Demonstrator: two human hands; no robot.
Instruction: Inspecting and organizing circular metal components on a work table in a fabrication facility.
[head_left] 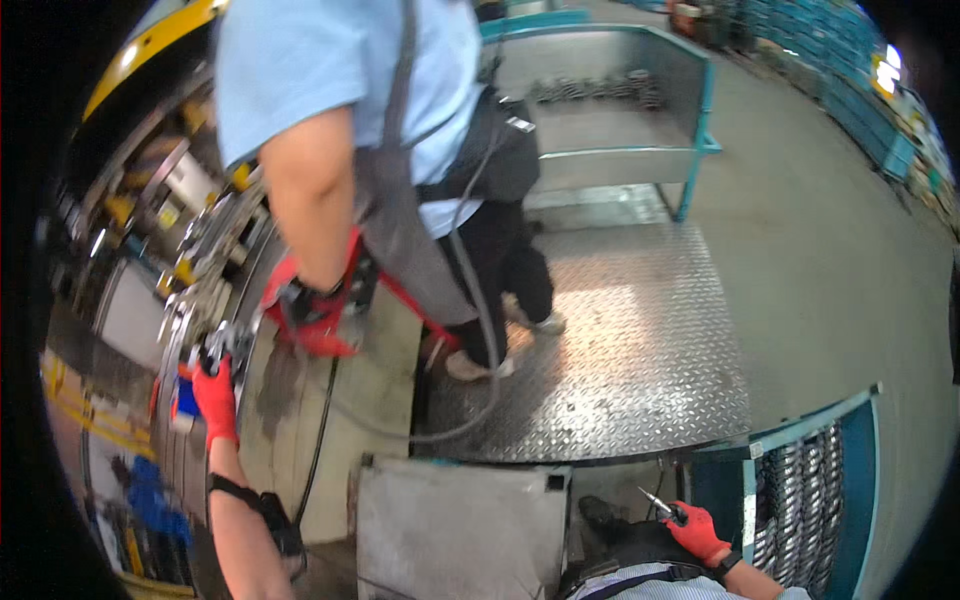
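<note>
left hand (213, 395) in a red glove grips a metal part (222, 345) on the machine (150, 250). right hand (697, 532) clenches a thin tool (655, 501). a co-worker (400, 150) stands just beside.

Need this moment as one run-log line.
left hand: gloved, on machine part | right hand: grips slim tool | co-worker's hand: at same machine | floor: tread plate

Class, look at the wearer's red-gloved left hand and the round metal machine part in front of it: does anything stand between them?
Nothing visible does. The red-gloved left hand already reaches up onto the round metal machine part. A co-worker's red-gloved hand works just to its right, beside it, not in its way.
</note>
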